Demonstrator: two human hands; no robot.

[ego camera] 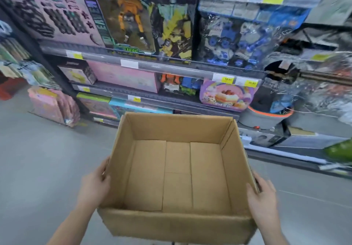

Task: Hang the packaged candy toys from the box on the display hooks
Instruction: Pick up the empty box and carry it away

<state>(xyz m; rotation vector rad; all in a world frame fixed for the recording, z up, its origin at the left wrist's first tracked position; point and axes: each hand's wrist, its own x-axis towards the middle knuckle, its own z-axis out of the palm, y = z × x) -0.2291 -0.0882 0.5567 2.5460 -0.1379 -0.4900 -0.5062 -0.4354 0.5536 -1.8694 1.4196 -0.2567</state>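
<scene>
I carry an open brown cardboard box (177, 223) in front of me, above the floor. Its inside is bare; only the folded bottom flaps show, and no candy toy packs are in view. My left hand (95, 185) grips the box's left wall, the thumb hooked over the rim. My right hand (262, 197) grips the right wall, fingers wrapped round its outside. No display hooks can be made out clearly.
Store shelves (152, 64) filled with boxed toys run across the view ahead, with yellow price tags on the rails. Pink packs (55, 105) stand on the grey floor (38, 159) at the left. A grey and orange tub (266, 117) sits on a low shelf at the right.
</scene>
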